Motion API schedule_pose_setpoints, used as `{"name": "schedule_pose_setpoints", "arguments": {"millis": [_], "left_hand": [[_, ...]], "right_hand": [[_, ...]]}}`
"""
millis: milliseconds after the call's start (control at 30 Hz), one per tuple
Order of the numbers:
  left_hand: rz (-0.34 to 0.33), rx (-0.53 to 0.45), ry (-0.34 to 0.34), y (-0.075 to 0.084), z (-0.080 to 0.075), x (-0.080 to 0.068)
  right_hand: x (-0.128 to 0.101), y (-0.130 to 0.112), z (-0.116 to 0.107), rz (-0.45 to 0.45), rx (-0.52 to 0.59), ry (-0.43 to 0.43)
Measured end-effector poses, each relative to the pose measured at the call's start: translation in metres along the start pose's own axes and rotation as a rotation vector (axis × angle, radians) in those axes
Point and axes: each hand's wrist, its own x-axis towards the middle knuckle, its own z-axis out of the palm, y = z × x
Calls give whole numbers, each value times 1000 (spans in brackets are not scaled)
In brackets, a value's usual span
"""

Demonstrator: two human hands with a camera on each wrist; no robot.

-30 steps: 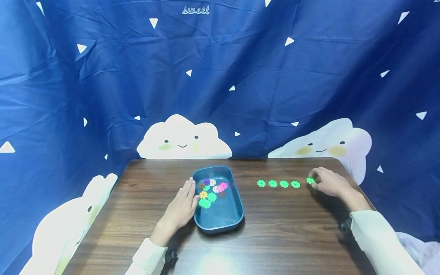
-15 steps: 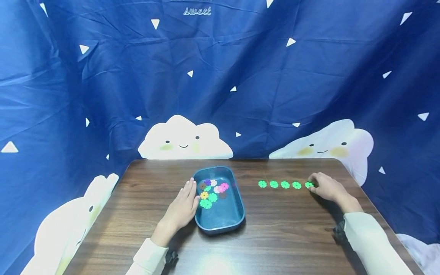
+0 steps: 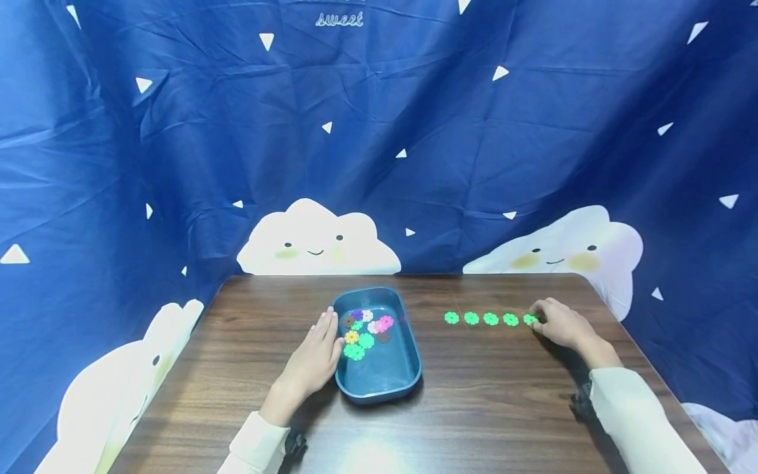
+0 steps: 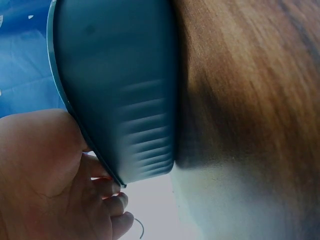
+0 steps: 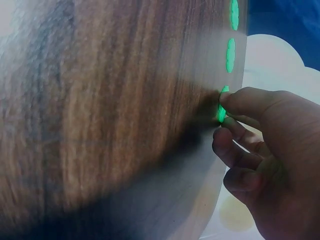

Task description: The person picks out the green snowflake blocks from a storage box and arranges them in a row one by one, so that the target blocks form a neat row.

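Note:
My right hand (image 3: 562,324) holds the end piece of a row by its edge, a green flower-shaped plastic disc (image 3: 530,319). In the right wrist view thumb and finger meet at this disc (image 5: 223,105), which lies flat at the wood surface. Several matching green discs (image 3: 491,318) stretch leftward from it in a straight line. My left hand (image 3: 312,355) rests along the left rim of a dark teal tray (image 3: 379,388), fingers straight. The left wrist view shows the palm (image 4: 40,170) beside the ribbed tray wall (image 4: 120,90).
Inside the tray lie several loose discs: a yellow one (image 3: 352,337), a pink one (image 3: 385,322), a purple one (image 3: 358,315), green, white and brown ones. The brown wooden table (image 3: 474,408) ends at a blue curtain (image 3: 367,151) printed with clouds.
My right hand has moved left and lowered the green disc onto the table at the row's right end, closing the gap. My left hand and the tray stay put.

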Motion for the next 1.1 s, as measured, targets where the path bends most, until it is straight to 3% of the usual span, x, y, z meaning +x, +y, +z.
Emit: {"name": "schedule_pose_setpoints", "arguments": {"millis": [500, 1100], "left_hand": [[8, 13, 7, -1, 2, 0], [18, 9, 16, -1, 1, -1]], "right_hand": [[3, -12, -8, 7, -17, 44], [22, -99, -41, -139, -76, 70]]}}
